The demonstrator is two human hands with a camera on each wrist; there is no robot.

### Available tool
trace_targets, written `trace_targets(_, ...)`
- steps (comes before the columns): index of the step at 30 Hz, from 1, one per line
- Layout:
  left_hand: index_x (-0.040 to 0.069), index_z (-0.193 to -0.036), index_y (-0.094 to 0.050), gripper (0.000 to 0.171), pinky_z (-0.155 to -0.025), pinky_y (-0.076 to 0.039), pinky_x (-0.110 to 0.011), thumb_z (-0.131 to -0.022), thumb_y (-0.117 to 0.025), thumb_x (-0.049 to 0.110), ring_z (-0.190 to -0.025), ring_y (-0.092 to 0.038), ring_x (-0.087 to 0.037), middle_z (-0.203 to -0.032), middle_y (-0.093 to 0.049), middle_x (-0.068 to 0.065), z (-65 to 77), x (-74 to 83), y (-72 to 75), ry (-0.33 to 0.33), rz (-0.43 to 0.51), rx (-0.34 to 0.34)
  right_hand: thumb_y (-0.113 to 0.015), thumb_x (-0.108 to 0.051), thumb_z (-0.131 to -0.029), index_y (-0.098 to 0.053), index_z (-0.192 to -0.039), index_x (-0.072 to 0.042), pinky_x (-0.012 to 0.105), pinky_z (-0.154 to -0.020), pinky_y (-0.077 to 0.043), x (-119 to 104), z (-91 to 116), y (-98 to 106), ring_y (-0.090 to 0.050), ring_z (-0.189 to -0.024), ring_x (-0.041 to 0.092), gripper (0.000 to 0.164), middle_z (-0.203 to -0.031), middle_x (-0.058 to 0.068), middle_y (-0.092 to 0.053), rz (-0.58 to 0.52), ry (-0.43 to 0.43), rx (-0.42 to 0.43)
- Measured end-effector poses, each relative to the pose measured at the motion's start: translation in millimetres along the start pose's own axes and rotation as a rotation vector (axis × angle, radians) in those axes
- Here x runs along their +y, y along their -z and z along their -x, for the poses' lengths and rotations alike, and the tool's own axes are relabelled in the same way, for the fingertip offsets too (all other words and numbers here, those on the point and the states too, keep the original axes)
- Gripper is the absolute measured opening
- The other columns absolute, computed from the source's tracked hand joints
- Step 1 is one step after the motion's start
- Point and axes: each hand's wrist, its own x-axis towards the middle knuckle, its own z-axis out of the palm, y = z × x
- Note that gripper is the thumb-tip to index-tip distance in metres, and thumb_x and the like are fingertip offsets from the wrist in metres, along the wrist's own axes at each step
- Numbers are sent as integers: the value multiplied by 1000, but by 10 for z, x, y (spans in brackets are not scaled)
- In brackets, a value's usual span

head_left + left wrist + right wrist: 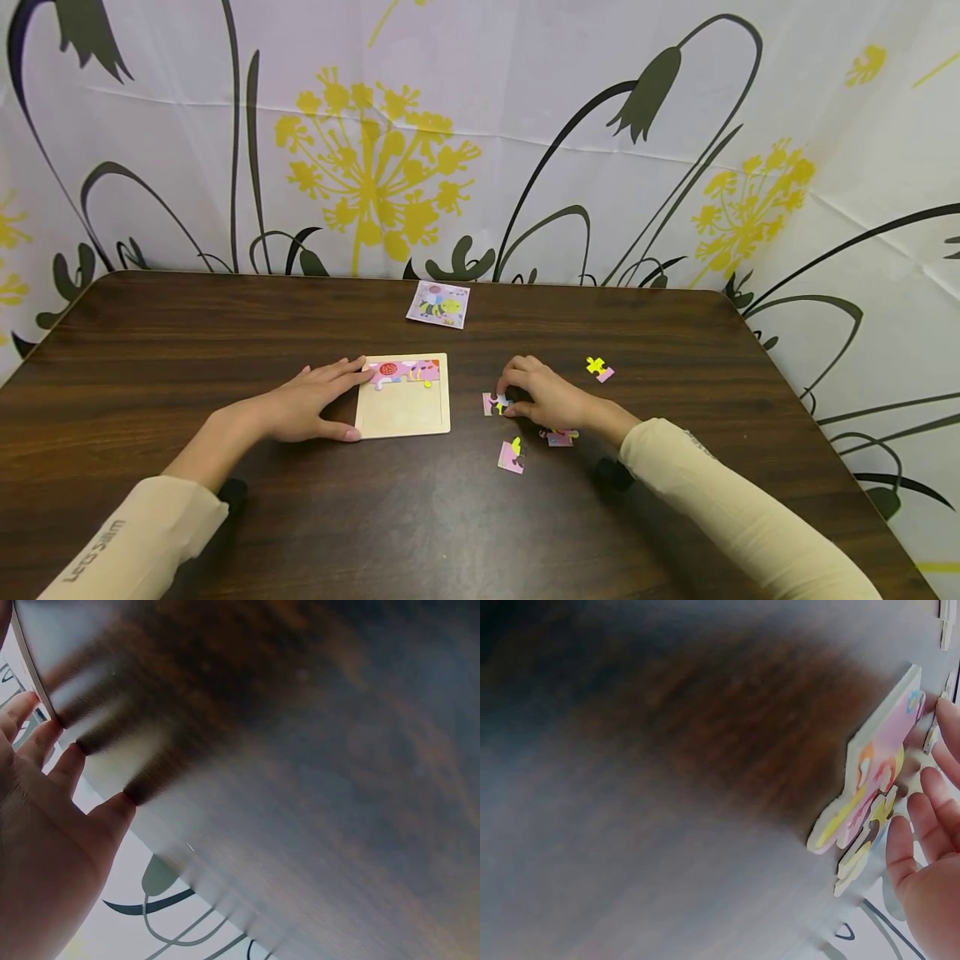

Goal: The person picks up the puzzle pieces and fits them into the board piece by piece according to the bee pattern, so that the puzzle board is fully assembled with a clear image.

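Note:
A light wooden puzzle tray lies on the table, with pink pieces fitted along its far edge. My left hand rests at its left side, fingers stretched out, fingertips on the upper left corner and thumb at the lower left edge. To the right of the tray, my right hand pinches a pink and white puzzle piece between thumb and fingers, low over the table. Under the right wrist lie pink pieces, seen close in the right wrist view as a pink piece beside another piece.
A pink and yellow piece lies nearer me, and a yellow piece lies right of the right hand. Behind the tray is a bee picture card. The dark wooden table ends at a flowered cloth.

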Motion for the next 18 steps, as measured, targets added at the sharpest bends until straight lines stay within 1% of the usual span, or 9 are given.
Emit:
trace_targets(10,5,-142,-29,88,-99,-8,-66,-77,-63,53,-133,-13,-43,-147,-19,-23,-7,-7,-10,9,-2,2,-68,-10,-82,-59,-98,-4,36,-88,-41,-4,-1,17,-46,-100,21,19,-102,5,-52,-14,-8,-12)
trace_targets(18,5,-142,-29,88,-100,-8,-66,-77,-64,53,-133,-13,-43,-147,-18,-23,-10,-4,-8,15,3,-1,-66,-10,-84,-57,-99,-3,35,-88,-42,2,-16,27,-48,-99,20,19,-101,6,-54,-17,-22,-7)
